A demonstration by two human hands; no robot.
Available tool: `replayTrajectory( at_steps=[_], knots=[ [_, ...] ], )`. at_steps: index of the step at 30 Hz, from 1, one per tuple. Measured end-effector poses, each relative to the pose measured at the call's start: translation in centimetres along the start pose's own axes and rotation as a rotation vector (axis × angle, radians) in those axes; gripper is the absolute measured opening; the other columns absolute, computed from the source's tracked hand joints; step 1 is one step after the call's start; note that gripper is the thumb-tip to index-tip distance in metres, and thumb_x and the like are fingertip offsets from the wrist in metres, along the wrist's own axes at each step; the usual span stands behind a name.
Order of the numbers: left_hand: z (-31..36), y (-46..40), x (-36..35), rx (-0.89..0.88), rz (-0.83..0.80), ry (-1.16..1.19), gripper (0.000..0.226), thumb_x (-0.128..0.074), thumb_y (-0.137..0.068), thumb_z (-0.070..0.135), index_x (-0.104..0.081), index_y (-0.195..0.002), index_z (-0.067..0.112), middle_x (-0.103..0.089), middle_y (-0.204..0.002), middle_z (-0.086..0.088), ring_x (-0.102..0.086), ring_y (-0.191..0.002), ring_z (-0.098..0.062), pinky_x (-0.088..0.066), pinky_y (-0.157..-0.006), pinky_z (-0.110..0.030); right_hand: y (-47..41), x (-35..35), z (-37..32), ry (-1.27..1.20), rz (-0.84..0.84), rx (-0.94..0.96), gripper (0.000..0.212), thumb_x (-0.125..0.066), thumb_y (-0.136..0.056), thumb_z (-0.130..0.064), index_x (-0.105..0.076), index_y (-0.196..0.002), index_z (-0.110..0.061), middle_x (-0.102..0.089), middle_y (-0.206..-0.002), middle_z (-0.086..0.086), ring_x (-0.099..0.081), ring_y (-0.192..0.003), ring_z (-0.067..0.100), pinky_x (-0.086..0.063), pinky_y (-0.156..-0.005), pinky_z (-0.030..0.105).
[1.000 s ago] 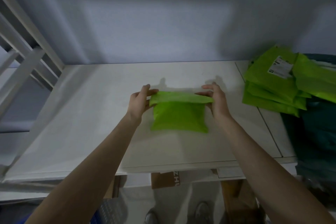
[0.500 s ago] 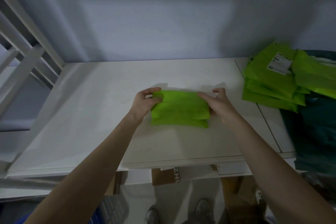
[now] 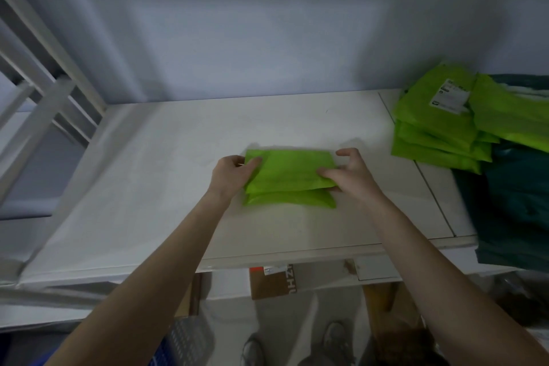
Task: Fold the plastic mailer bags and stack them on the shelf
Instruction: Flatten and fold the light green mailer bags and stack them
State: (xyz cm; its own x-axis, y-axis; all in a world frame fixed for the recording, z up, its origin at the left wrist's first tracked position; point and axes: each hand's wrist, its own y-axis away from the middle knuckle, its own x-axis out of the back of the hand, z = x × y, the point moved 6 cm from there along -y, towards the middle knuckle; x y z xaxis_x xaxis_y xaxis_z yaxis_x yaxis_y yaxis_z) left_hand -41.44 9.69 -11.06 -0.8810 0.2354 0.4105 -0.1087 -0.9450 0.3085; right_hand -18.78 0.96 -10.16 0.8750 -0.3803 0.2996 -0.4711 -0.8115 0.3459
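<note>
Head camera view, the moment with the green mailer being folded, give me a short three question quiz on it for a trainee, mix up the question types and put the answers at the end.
1. True or false: the green mailer between the hands lies flat and unfolded on the white shelf.
2. Multiple choice: the stack of green mailers sits A) at the shelf's left end, B) at its right end, C) on the floor.
3. Fill in: the left hand grips the mailer's ___ end, and the right hand grips the opposite end.

Key: 1 false, it is folded over on itself; 2 B; 3 left.
</note>
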Motion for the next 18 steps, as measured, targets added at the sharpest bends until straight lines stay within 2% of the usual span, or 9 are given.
replayTrajectory(
  at_steps=[2,5,11,18],
  knots=[
    [0.1,0.4,0.1,-0.018,0.002,-0.012,0.026,-0.065,-0.084,0.034,-0.061,-0.071,0.012,-0.059,-0.068,0.001,-0.055,-0.069,-0.016,-0.045,-0.066,-0.027,0.1,0.0,0.4,0.019,0.019,0.025,0.054,-0.074,-0.076,-0.012,-0.04,-0.118,-0.015,-0.057,-0.084,0.002,-0.064,-0.083,0.025,-0.055,-0.081,0.04],
    [0.0,0.5,0.3,-0.029,0.026,-0.023,0.033,-0.067,-0.084,0.033,-0.051,-0.063,0.013,-0.048,-0.06,0.002,-0.045,-0.058,-0.012,-0.035,-0.055,-0.022,0.4,-0.1,0.5,0.063,0.035,0.066,0.049,-0.075,-0.075,-0.013,-0.04,-0.11,-0.021,-0.06,-0.08,0.002,-0.065,-0.083,0.027,-0.054,-0.081,0.042],
    [-0.6,0.7,0.6,-0.048,0.062,-0.032,0.036,-0.069,-0.082,0.033,-0.047,-0.062,0.015,-0.044,-0.06,0.002,-0.041,-0.056,-0.012,-0.032,-0.054,-0.021,1.2,-0.4,0.3,0.156,0.062,0.155,0.048,-0.072,-0.077,-0.013,-0.045,-0.116,-0.017,-0.065,-0.085,0.007,-0.063,-0.077,0.024,-0.049,-0.07,0.032],
    [-1.1,0.8,0.4,-0.081,0.101,-0.023,0.035,-0.074,-0.078,0.036,-0.048,-0.063,0.017,-0.048,-0.063,0.003,-0.044,-0.062,-0.014,-0.035,-0.057,-0.022,1.7,-0.8,0.5,0.243,0.094,0.247,0.043,-0.069,-0.079,-0.014,-0.045,-0.115,-0.017,-0.068,-0.086,0.015,-0.065,-0.074,0.027,-0.051,-0.067,0.037]
  ],
)
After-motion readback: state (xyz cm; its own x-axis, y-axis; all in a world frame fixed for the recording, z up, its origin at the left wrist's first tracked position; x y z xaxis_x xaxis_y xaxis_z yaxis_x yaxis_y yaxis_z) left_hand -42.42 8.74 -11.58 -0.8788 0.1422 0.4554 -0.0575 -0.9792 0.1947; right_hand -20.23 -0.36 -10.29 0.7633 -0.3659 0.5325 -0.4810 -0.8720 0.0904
